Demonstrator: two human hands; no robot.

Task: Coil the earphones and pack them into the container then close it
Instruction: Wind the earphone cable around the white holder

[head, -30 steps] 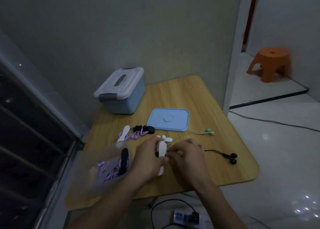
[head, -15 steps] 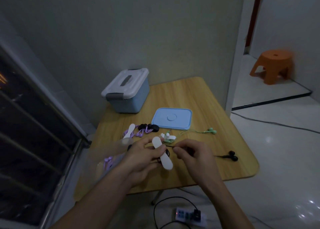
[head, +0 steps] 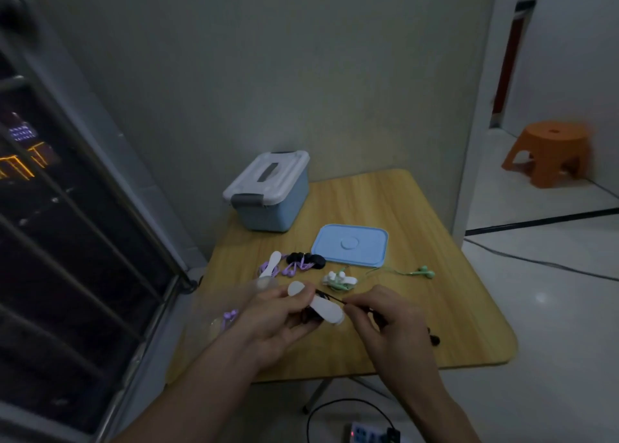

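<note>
My left hand [head: 278, 322] grips a white winder stick [head: 318, 303] with black earphone cord wrapped round it. My right hand [head: 388, 322] pinches that black cord [head: 330, 298] just right of the stick; the black earbuds [head: 434, 339] peek out behind my right wrist. A clear plastic container [head: 214, 312] sits at the table's left front with purple earphones [head: 229, 317] inside. Its blue lid [head: 351, 245] lies flat mid-table. Green earphones [head: 423, 271] trail from a white winder [head: 340, 280]. Purple and black coiled sets [head: 301, 263] lie beside another white stick.
A blue storage box with a white latched lid [head: 268, 194] stands at the back of the wooden table [head: 435, 308]. A window grille is on the left, an orange stool [head: 549, 152] at the right rear, and a power strip [head: 368, 434] with cables on the floor below.
The view has tilted up and shifted. Both hands lifted the white stick off the table and my right hand drew the black cord out to the right; the black earbuds slid closer to my wrist.
</note>
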